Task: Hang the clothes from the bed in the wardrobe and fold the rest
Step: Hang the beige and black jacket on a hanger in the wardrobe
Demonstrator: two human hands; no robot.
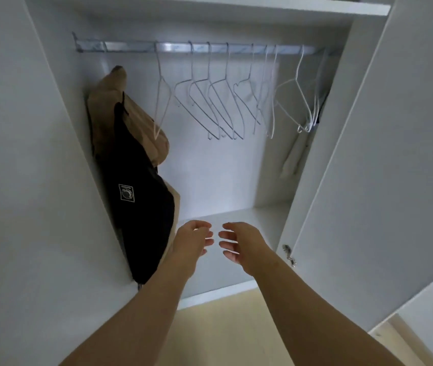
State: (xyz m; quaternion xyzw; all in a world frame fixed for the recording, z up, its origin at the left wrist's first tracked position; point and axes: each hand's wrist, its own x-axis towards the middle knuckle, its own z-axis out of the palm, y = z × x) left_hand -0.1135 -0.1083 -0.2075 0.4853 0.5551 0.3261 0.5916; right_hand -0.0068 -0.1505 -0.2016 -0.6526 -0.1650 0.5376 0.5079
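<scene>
Both arms reach forward over the pale wood floor [236, 331]. The left hand [192, 240] and right hand [239, 244] hover side by side with a narrow gap between them, fingers loosely curled, holding nothing. Just beyond them lies the open wardrobe [270, 215]. Beside the left hand hangs a black garment [141, 207], with a beige garment [104, 101] behind it. Farther up, above both hands, bare wire hangers [223, 109] hang from the rail [130, 46].

Lighting dim, cool grey. Brightest area: the wardrobe's back panel [218, 167], a pale glow low down. The dark garment [144, 207] loses detail in shadow. The wire hangers [220, 109] and my left hand [192, 240] are slightly blurred. The door [368, 154] edges bow from lens distortion.
</scene>
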